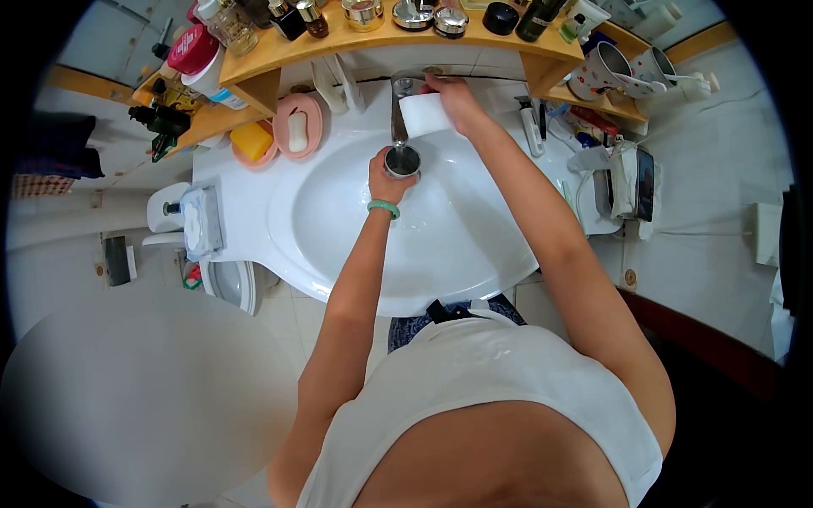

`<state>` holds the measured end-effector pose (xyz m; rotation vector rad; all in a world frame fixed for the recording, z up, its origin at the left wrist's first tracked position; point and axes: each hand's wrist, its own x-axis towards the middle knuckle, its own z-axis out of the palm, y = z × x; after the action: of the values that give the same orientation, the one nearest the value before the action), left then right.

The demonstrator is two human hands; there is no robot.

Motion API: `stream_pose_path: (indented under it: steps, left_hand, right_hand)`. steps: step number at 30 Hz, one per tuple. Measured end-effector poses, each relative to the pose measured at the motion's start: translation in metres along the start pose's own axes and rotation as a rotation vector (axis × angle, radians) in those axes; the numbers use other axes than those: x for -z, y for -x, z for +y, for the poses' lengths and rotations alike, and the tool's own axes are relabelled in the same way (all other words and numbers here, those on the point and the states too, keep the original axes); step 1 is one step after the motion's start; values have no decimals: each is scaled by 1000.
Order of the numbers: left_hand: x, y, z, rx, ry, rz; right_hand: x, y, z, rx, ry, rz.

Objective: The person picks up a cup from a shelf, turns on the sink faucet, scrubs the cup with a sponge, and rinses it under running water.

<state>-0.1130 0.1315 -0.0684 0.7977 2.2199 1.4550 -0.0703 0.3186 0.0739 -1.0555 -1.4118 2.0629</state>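
Basin (474,216): left hand (381,179) at twelve o'clock, fingers curled around metal cup (402,161) beneath faucet (399,114); right hand (460,105) at one o'clock, fingers partly curled, grasping white rectangular pad (425,114); wooden shelf (377,42) beyond, twelve o'clock.

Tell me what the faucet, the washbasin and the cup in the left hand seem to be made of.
Faucet: probably chromed metal, with bright and dark reflections. Washbasin: likely glazed ceramic, white and glossy, with soft highlights. Cup in the left hand: perhaps metal, its rim glinting silvery around a dark interior, though coated plastic is possible.
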Motion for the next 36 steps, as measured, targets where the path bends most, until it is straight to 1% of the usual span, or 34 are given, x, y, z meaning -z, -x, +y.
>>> stream_pose_path:
  steps: [4, 6, 7, 9, 10, 12, 14, 16, 19, 21, 24, 28, 30, 33, 36]
  left_hand:
    - [-7, -7, -28, 8, 14, -54]
    - [-8, -10, -29, 103, 92, -74]
    - [-6, -11, -31, 97, 94, -79]
    - [1, -5, -30, 186, 346, -183]
    - [2, -3, -29, 185, 345, -185]
    - [6, 0, -27, 33, 82, -102]
    - [8, 1, -23, 29, 101, -100]
    - [7, 0, -22, 25, 123, -100]
    - [5, 1, -33, 20, 96, -138]
    - [5, 3, -37, 42, 118, -206]
    - [0, 4, -49, 2, 176, -185]
    - [-4, 0, -50, -38, 174, -148]
    - [-8, -6, -55, -78, 300, -176]
    - [-8, -9, -47, -108, 330, -176]
    - [-4, -11, -35, -82, 252, -174]
  right_hand:
    - [1, 4, -4, -75, 2, -35]
    - [1, 2, -6, -89, 3, -33]
    - [0, -1, -3, -77, -6, -36]
    - [3, 0, -3, -67, -17, -36]
    - [4, 0, -3, -76, 1, -51]
    - [5, 0, -3, -84, 15, -65]
    - [6, -1, -3, -112, 7, -65]
    - [6, -2, -2, -84, 11, -56]
    - [8, -7, 4, -40, 20, -51]
    - [7, -8, 5, -22, 22, -57]
    - [7, -10, 6, -19, 95, -19]
    - [9, -13, 7, -39, 124, -74]
    - [9, -13, 7, -38, 129, -80]
    - [8, -14, 8, -5, 164, -57]
    - [16, -10, 14, 4, 135, -38]
